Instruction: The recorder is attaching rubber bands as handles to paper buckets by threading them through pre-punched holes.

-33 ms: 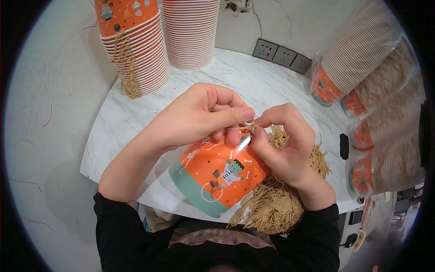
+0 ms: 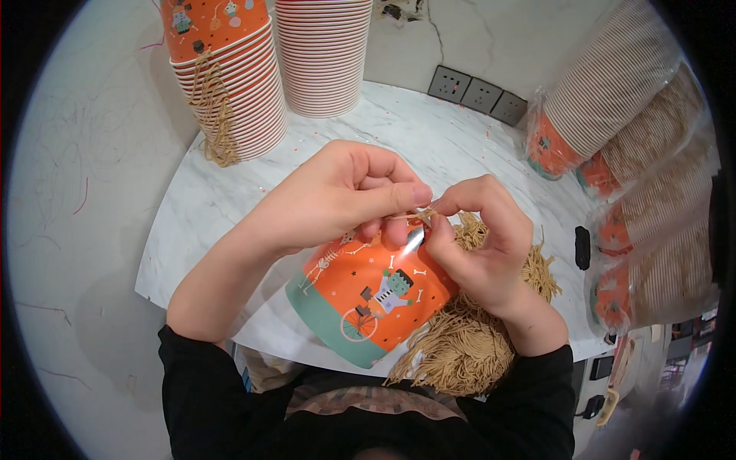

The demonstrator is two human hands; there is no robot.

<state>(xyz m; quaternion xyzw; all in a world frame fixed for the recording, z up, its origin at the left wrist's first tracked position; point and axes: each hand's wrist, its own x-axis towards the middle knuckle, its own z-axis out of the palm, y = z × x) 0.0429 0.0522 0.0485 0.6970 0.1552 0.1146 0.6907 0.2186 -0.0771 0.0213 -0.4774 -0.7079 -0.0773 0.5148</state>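
Note:
An orange paper bucket (image 2: 376,287) with a teal band and cartoon skeleton and bicycle pictures lies tilted before me, its teal end toward my body. At its far end, my left hand (image 2: 364,188) closes thumb and fingertips on a thin tan cord (image 2: 424,215). My right hand (image 2: 484,238) pinches the same cord between thumb and forefinger, close beside the left fingertips. The fingers partly hide where the cord meets the bucket. Under and beside my right wrist lies a big loose bundle of tan cords (image 2: 464,345), touching the bucket's right side.
Two tall stacks of paper buckets (image 2: 238,103) stand at the back left on the marbled table (image 2: 207,207); tan cords (image 2: 215,115) drape over one. Plastic-wrapped bucket stacks (image 2: 613,84) line the right. Black sockets (image 2: 479,96) sit on the wall, and a small black object (image 2: 583,247) lies at right.

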